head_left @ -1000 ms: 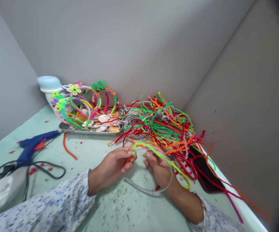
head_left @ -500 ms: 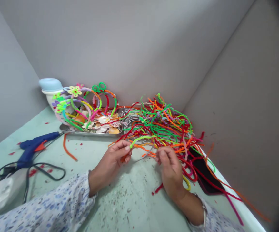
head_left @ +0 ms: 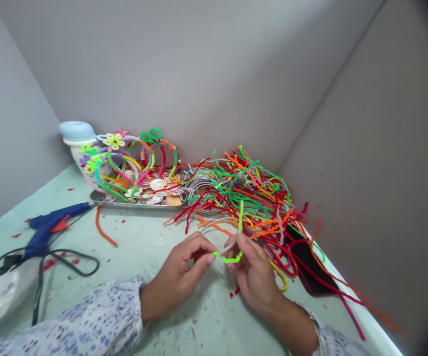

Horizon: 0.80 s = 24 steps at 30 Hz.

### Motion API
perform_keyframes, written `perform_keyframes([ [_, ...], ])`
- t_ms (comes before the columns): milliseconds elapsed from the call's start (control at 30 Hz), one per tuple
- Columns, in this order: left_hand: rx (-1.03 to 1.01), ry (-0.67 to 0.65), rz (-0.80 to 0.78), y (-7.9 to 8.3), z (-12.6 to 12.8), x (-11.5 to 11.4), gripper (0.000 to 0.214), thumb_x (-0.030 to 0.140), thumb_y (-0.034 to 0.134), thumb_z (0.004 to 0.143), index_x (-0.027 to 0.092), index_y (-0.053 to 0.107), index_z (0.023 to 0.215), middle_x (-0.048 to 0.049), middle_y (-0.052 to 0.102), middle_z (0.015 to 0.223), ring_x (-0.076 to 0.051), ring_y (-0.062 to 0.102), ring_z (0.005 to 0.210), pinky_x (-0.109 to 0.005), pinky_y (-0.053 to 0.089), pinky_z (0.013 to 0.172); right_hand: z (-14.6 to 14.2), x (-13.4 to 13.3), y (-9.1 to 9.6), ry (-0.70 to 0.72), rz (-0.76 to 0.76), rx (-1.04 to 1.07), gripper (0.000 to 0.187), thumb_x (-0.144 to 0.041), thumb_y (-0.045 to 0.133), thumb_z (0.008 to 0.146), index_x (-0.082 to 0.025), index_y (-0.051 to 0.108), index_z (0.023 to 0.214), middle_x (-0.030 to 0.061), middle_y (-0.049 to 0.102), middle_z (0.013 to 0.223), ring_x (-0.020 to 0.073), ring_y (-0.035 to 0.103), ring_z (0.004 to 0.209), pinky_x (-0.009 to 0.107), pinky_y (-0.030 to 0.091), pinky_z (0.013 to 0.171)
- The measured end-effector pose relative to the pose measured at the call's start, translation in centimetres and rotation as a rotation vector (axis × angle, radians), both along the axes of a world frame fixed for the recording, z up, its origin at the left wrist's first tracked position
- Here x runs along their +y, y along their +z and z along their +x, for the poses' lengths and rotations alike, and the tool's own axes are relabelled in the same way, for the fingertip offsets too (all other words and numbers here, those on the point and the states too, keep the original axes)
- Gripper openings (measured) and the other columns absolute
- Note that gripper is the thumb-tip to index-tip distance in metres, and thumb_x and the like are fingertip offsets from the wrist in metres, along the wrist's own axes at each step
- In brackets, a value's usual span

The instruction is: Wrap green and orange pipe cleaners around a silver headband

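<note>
Between both hands, a fuzzy lime-green pipe cleaner (head_left: 232, 257) bends upward

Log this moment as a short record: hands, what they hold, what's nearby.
left hand: pinches one end of green pipe cleaner
right hand: pinches the same pipe cleaner, bent upward
behind hands: pipe cleaner pile
left side: glue gun, on table
back: tray of shells

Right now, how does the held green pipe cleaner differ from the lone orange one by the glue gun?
The green pipe cleaner is pinched between left hand and right hand; the orange pipe cleaner lies untouched on the table. Green bends upward; orange curves gently. Both are fuzzy.
</note>
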<state>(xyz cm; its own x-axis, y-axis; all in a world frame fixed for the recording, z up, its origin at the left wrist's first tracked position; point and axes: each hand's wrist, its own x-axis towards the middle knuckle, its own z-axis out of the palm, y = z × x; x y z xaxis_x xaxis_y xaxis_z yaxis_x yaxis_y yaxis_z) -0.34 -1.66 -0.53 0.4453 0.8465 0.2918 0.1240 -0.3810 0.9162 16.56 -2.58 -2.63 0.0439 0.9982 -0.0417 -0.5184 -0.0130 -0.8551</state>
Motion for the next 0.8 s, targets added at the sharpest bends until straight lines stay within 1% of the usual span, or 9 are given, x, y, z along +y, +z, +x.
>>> perform_keyframes([
  [67, 0.014, 0.024, 0.036, 0.0, 0.1, -0.1, 0.014, 0.024, 0.047, 0.094, 0.017, 0.059, 0.092, -0.0023, 0.056, 0.085, -0.015, 0.054, 0.08, -0.027, 0.042, 0.073, -0.3, 0.0, 0.5, 0.026, -0.06, 0.053, 0.025, -0.039, 0.073, 0.076, -0.016, 0.065, 0.069, -0.0026, 0.057, 0.057, 0.0072, 0.05, 0.045, 0.016, 0.039, 0.041],
  [133, 0.014, 0.061, 0.057, 0.0, 0.1, -0.2, 0.013, 0.023, 0.045, 0.095, 0.018, 0.057, 0.093, -0.0023, 0.056, 0.086, -0.016, 0.053, 0.08, -0.027, 0.042, 0.073, -0.5, -0.2, 0.7, 0.044, -0.07, 0.111, 0.024, -0.037, 0.075, 0.073, -0.016, 0.065, 0.067, -0.0026, 0.058, 0.057, 0.0068, 0.049, 0.044, 0.016, 0.039, 0.04],
  [267, 0.012, 0.139, 0.06, -0.1, 0.1, -0.1, 0.013, 0.024, 0.043, 0.096, 0.019, 0.055, 0.092, -0.0018, 0.054, 0.085, -0.016, 0.051, 0.079, -0.027, 0.041, 0.073, -1.3, -0.8, 0.6, 0.082, -0.118, 0.175, 0.02, -0.034, 0.075, 0.072, -0.016, 0.069, 0.077, -0.0007, 0.064, 0.068, 0.0062, 0.052, 0.045, 0.015, 0.037, 0.04],
  [400, -0.031, 0.2, 0.044, -0.3, 0.0, 0.1, 0.012, 0.025, 0.043, 0.096, 0.019, 0.053, 0.092, -0.0014, 0.052, 0.085, -0.016, 0.051, 0.08, -0.027, 0.041, 0.073, -1.9, -1.4, 0.6, 0.191, -0.209, 0.222, 0.017, -0.03, 0.073, 0.072, -0.016, 0.064, 0.07, -0.0015, 0.062, 0.058, 0.006, 0.05, 0.042, 0.014, 0.034, 0.038],
  [467, -0.05, 0.224, 0.039, -0.4, 0.0, 0.1, 0.011, 0.025, 0.043, 0.095, 0.02, 0.052, 0.093, -0.001, 0.052, 0.085, -0.016, 0.05, 0.08, -0.027, 0.041, 0.074, -2.1, -1.6, 0.7, 0.233, -0.221, 0.205, 0.019, -0.031, 0.073, 0.072, -0.016, 0.061, 0.068, -0.0011, 0.062, 0.058, 0.0061, 0.049, 0.041, 0.015, 0.034, 0.038],
  [533, -0.057, 0.239, 0.014, -0.4, -0.1, 0.2, 0.011, 0.026, 0.044, 0.095, 0.02, 0.052, 0.093, -0.0005, 0.051, 0.084, -0.016, 0.05, 0.079, -0.027, 0.041, 0.073, -2.3, -1.7, 0.7, 0.234, -0.217, 0.164, 0.021, -0.032, 0.072, 0.073, -0.016, 0.061, 0.07, -0.0008, 0.062, 0.059, 0.0062, 0.049, 0.04, 0.015, 0.034, 0.038],
  [633, -0.077, 0.257, -0.042, -0.2, -0.1, 0.3, 0.013, 0.029, 0.044, 0.095, 0.02, 0.053, 0.092, -0.0006, 0.052, 0.082, -0.016, 0.05, 0.077, -0.027, 0.041, 0.072, -2.7, -1.9, 0.3, 0.198, -0.18, 0.083, 0.022, -0.034, 0.072, 0.075, -0.014, 0.064, 0.078, 0.0, 0.063, 0.061, 0.0058, 0.049, 0.04, 0.015, 0.035, 0.038],
  [700, -0.096, 0.268, -0.084, 0.0, -0.1, 0.4, 0.014, 0.031, 0.044, 0.095, 0.02, 0.053, 0.092, -0.0007, 0.052, 0.083, -0.016, 0.05, 0.077, -0.026, 0.042, 0.072, -3.0, -2.1, -0.2, 0.209, -0.173, 0.036, 0.026, -0.038, 0.069, 0.078, -0.013, 0.066, 0.085, 0.0008, 0.064, 0.064, 0.0054, 0.048, 0.039, 0.015, 0.033, 0.036],
  [800, -0.118, 0.274, -0.135, 0.2, -0.2, 0.4, 0.014, 0.032, 0.045, 0.094, 0.02, 0.053, 0.093, -0.0003, 0.053, 0.083, -0.016, 0.051, 0.078, -0.026, 0.042, 0.072, -2.8, -2.4, -0.6, 0.167, -0.107, -0.086, 0.032, -0.043, 0.066, 0.082, -0.014, 0.068, 0.096, 0.0032, 0.066, 0.071, 0.0069, 0.052, 0.042, 0.017, 0.037, 0.039],
])
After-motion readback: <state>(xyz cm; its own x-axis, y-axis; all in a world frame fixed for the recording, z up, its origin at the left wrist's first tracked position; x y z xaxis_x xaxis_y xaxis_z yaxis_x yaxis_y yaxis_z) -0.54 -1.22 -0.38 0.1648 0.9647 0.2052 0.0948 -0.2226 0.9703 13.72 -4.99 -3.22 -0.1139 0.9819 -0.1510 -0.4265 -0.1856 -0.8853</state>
